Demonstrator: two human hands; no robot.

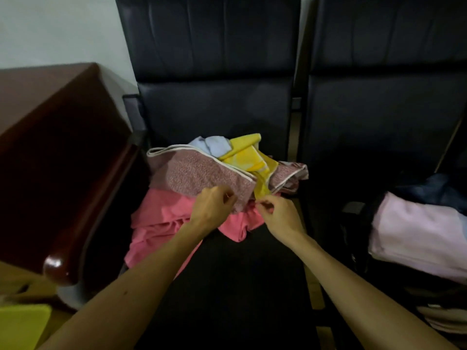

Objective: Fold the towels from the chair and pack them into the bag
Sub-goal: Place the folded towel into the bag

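1. Armrest (75, 210), dark red wood with a rounded glossy end, stands just left of the dark chair seat (227, 286).
2. Pink towel (161, 223) lies crumpled on the left half of the seat, at the bottom of the pile.
3. Speckled mauve towel (197, 173) with white edging lies on the pink towel.
4. Left hand (212, 208) is curled, fingers pressed on the mauve towel's near edge.
5. Pale blue towel (212, 145) and yellow towel (245, 155) sit on top, toward the chair back.
6. Right hand (278, 215) pinches the yellow towel's hanging corner.
7. Bag (358, 236), dark, stands right of the seat; a folded lilac towel (417, 231) rests in it.
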